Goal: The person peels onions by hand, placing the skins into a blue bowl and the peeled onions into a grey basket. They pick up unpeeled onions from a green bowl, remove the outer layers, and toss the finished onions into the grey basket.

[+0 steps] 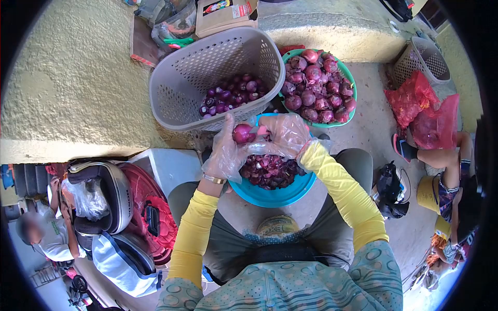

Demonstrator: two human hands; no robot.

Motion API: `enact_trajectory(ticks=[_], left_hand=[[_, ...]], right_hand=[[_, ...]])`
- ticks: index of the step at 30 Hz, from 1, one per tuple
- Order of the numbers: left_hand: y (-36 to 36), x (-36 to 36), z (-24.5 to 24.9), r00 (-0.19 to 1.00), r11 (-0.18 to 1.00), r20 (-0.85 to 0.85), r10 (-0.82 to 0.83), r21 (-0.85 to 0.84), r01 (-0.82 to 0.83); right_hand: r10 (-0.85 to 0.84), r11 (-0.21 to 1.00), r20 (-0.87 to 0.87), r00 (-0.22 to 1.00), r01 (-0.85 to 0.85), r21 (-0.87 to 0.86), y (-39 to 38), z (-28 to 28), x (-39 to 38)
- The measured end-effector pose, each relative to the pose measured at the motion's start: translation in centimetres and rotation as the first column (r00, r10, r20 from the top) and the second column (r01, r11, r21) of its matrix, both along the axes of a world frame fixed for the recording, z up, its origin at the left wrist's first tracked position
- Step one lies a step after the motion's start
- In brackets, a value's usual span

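My left hand [226, 150], in a clear plastic glove, is closed around a red onion [243, 133] above a blue basin [259, 197]. Beside it my right hand [285, 133], also gloved, has its fingers wrapped round a small knife [258, 130], which touches the onion's side. Most of the knife is hidden by the fingers. Dark red onion skins [271, 171] lie in the basin below both hands. Behind the hands, a grey basket [181, 85] holds peeled onions [233, 96], and a green basin [353, 96] is piled with unpeeled onions [314, 85].
A cardboard box [223, 18] stands behind the basket. Red mesh bags [425, 116] and another basket [421, 61] are at the right, near a seated person's leg [436, 157]. A motorcycle [122, 202] and another person [54, 236] are at the left.
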State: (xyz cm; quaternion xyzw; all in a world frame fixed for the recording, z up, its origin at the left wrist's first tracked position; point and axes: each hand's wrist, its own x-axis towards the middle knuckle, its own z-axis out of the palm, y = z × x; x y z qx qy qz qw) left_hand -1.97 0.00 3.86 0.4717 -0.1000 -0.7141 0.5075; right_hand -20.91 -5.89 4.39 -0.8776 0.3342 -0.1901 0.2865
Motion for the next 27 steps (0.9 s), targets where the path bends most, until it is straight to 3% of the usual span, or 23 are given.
enact_trajectory(ticks=[5, 7, 8, 10, 17, 20, 22, 27], left_hand=[[0.1, 0.3, -1.5, 0.999, 0.999, -0.03, -0.03, -0.031, 0.029], [0.0, 0.6, -2.5, 0.973, 0.964, 0.163, -0.165, -0.181, 0.194], [0.1, 0.8, -3.0, 0.972, 0.964, 0.165, -0.165, -0.181, 0.194], [0.0, 0.2, -1.7, 0.996, 1.0, -0.085, -0.004, 0.028, 0.006], [0.1, 0.0, -0.3, 0.999, 1.0, 0.045, -0.018, -0.018, 0.019], [-0.1, 0.9, -1.2, 0.988, 0.992, 0.114, -0.101, -0.057, 0.108], [-0.3, 0.1, 0.2, 0.992, 0.999, 0.124, 0.034, -0.026, -0.031], [-0.3, 0.6, -0.1, 0.992, 0.998, 0.127, 0.017, -0.062, -0.009]], right_hand=[[-0.022, 1.0, 0.028, 0.999, 0.021, 0.019, 0.0, -0.4, 0.0], [-0.024, 0.999, 0.0, 1.0, 0.024, 0.025, 0.0, -0.5, 0.1], [-0.024, 0.999, 0.001, 1.0, 0.024, 0.025, 0.0, -0.6, 0.2], [-0.011, 1.0, 0.046, 0.999, 0.01, 0.017, 0.0, -0.8, 0.2], [-0.031, 0.999, 0.073, 0.997, 0.034, -0.032, 0.2, -2.3, 0.5], [0.065, 0.997, -0.031, 0.997, -0.064, 0.033, 0.4, -0.7, 0.3], [0.15, 0.989, -0.031, 0.988, -0.151, -0.011, 0.5, -0.8, 0.2], [0.094, 0.995, 0.038, 0.995, -0.093, -0.027, 0.2, 0.0, 0.1]])
